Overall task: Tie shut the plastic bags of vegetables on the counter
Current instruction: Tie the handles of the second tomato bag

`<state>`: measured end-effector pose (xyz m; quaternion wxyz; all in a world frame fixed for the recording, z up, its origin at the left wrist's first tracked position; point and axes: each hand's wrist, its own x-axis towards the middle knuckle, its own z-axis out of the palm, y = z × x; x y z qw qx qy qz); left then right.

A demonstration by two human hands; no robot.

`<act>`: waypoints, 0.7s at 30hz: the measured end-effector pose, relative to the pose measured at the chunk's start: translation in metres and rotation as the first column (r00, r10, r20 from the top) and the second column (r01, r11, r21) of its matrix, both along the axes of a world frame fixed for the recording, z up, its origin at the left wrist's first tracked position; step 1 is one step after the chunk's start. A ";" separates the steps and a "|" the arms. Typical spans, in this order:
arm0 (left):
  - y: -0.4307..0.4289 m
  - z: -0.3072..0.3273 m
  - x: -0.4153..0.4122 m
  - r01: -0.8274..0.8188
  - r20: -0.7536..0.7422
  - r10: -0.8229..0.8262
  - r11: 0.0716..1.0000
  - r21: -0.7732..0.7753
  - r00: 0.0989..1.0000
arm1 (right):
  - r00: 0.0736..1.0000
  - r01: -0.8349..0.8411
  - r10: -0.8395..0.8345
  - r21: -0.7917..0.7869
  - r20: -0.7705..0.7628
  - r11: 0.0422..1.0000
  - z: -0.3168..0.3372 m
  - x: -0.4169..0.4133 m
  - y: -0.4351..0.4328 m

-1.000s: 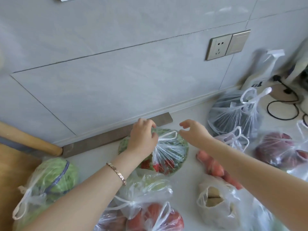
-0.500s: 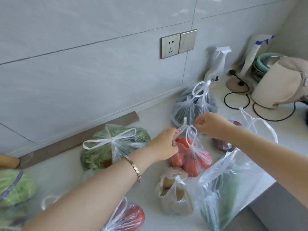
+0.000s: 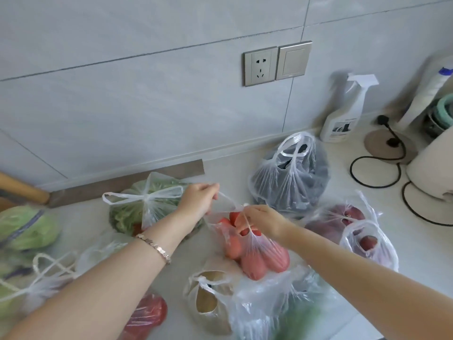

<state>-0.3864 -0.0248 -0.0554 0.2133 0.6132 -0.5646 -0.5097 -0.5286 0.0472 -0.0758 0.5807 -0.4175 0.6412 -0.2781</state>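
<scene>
A clear plastic bag of carrots (image 3: 259, 256) lies in the middle of the pale counter (image 3: 318, 244). My left hand (image 3: 198, 200) pinches one of its handle loops and pulls it up to the left. My right hand (image 3: 262, 219) grips the other handle just above the carrots. The two handles are apart, with no knot between them. Behind my left hand sits a bag of green leaves (image 3: 144, 207) with its handles tied in a bow.
Other bags surround it: a dark-contents bag (image 3: 291, 177) behind, red onions (image 3: 340, 219) right, potatoes (image 3: 210, 298) and a greens bag (image 3: 282, 312) in front, cabbage (image 3: 24, 227) left, a red pepper bag (image 3: 147, 315). A spray bottle (image 3: 343, 114), black cords (image 3: 377, 173) and an appliance stand back right.
The view swung right from the tied leaf bag. Both hands left that bag, took the carrot bag's handles and have now drawn them apart.
</scene>
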 end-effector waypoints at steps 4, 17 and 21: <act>0.004 0.009 0.027 -0.063 -0.089 0.071 0.994 0.086 0.993 | 0.959 0.243 -0.236 -0.025 0.159 0.970 0.020 -0.009 -0.004; 0.014 0.008 0.067 -0.058 -0.404 0.164 0.963 0.262 0.900 | 0.953 0.198 -0.193 0.000 0.232 0.980 0.016 -0.016 -0.026; 0.013 -0.005 0.040 0.140 -0.440 -0.012 0.955 0.261 0.898 | 0.952 -0.027 -0.004 0.097 0.305 0.995 0.007 -0.006 -0.026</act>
